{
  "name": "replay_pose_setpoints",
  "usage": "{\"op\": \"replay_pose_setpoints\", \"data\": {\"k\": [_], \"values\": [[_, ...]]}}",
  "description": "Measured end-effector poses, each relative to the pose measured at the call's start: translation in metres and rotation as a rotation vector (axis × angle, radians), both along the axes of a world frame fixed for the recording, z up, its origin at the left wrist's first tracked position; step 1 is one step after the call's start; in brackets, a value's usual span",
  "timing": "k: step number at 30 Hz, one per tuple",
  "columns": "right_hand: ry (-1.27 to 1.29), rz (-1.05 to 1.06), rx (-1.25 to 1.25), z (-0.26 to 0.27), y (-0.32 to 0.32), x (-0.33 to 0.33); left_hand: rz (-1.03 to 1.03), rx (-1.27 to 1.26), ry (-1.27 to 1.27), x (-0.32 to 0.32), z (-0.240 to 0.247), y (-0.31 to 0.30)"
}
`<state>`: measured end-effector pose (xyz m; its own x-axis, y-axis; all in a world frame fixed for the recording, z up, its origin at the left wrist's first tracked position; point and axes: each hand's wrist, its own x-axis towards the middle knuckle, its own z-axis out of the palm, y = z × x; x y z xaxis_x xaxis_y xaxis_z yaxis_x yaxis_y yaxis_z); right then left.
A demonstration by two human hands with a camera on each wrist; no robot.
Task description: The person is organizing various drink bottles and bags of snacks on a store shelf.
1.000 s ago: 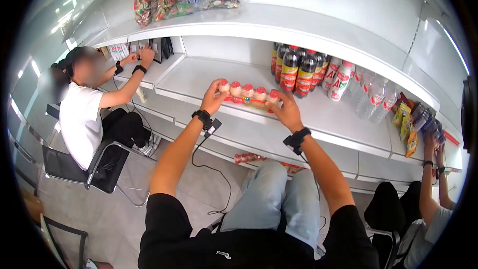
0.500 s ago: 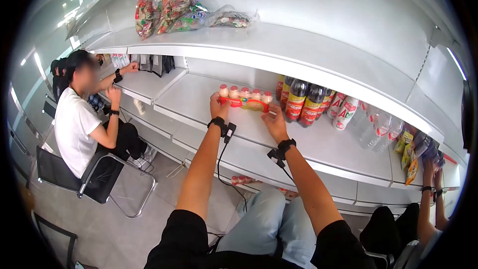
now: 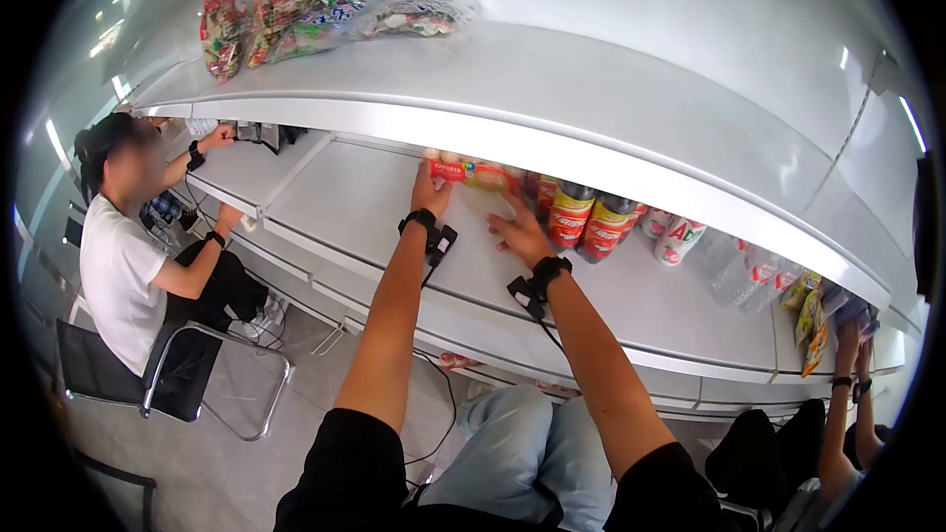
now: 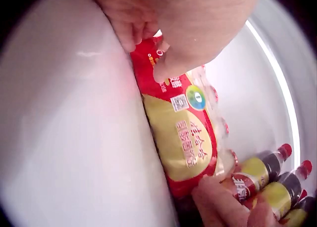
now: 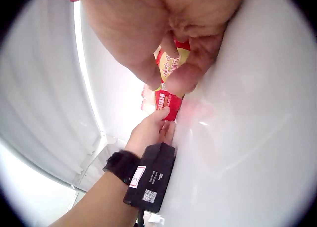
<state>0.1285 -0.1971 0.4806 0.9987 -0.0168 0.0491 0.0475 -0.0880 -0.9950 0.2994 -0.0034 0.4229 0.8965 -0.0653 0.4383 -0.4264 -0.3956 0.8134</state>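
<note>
A shrink-wrapped pack of small yogurt drink bottles (image 3: 478,174), with a red and cream label, stands on the middle shelf, its top partly hidden by the shelf above. My left hand (image 3: 430,191) grips its left end, the thumb (image 4: 171,63) lying over the front of the label. At the other end is my right hand (image 3: 522,233), fingertips right at the corner of the pack (image 4: 181,138) and thumb spread away. Dark bottles with red and yellow labels (image 3: 571,217) stand just to the right of the pack.
White bottles (image 3: 678,240) and clear bottles (image 3: 747,276) stand farther right, beside snack bags (image 3: 813,325). The upper shelf's edge (image 3: 552,153) overhangs my hands. Bagged sweets (image 3: 286,15) lie on top. One person (image 3: 123,266) sits at left; another person's hands (image 3: 853,345) work at right.
The pack has gone from in front of the shelf to back under the upper shelf, beside the dark bottles. My right hand's grip on its right end has loosened.
</note>
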Motion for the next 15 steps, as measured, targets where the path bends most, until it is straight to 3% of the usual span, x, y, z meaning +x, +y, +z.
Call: {"op": "replay_pose_setpoints", "data": {"k": [1,5,9,15], "values": [[-0.020,-0.010,-0.007,-0.002,0.000,0.003,-0.019,0.104,-0.059,0.007,-0.005,-0.001],[0.012,0.003,0.065,0.000,-0.002,0.018,-0.054,0.262,0.156,0.010,-0.001,-0.018],[0.014,-0.003,0.087,-0.002,0.001,0.021,-0.025,0.355,0.119,-0.010,0.012,-0.018],[0.049,-0.018,0.167,-0.018,-0.005,0.035,-0.074,0.347,0.126,-0.007,0.010,-0.013]]}}
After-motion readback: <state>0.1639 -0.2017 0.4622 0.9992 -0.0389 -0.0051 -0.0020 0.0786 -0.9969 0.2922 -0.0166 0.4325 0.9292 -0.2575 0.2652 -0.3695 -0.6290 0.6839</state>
